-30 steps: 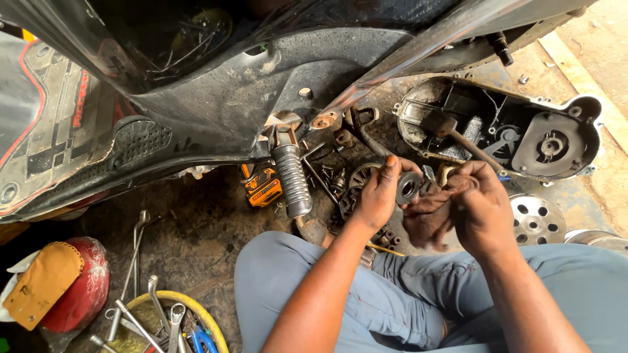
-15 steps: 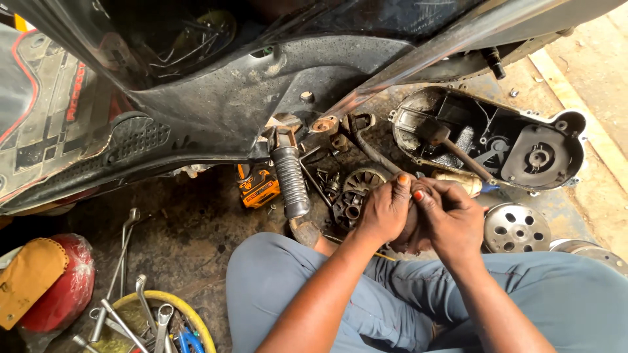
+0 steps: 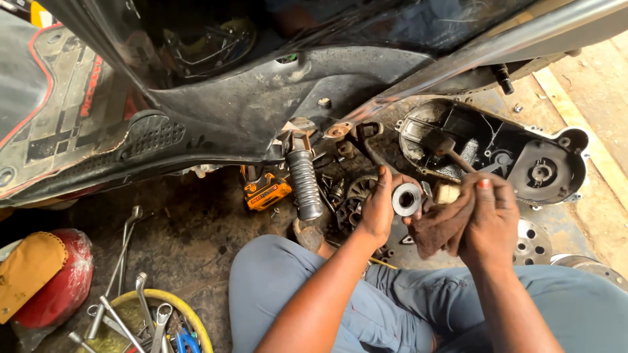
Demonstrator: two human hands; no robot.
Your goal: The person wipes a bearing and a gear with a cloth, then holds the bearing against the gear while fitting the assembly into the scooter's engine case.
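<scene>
My left hand [image 3: 377,208] holds a round shiny metal part with a centre hole [image 3: 406,199] up over the oily floor. My right hand [image 3: 490,219] grips a dirty brown rag [image 3: 437,227] that touches the right side of the part. Both hands hover above my knees in grey-blue trousers [image 3: 405,307]. Behind them lie greasy scooter parts [image 3: 353,196] on the ground under the tilted black scooter body [image 3: 261,98].
An open black engine cover [image 3: 523,163] with a hammer in it lies at the right. A perforated metal disc [image 3: 533,242] sits beside my right knee. An orange-yellow tool [image 3: 265,191] and ribbed footrest [image 3: 304,183] are left of the hands. A yellow-rimmed basin with wrenches [image 3: 150,320] and a red helmet [image 3: 55,287] stand at lower left.
The hands have drawn apart slightly: the left now shows the round metal part, the right with the rag has moved to its right side.
</scene>
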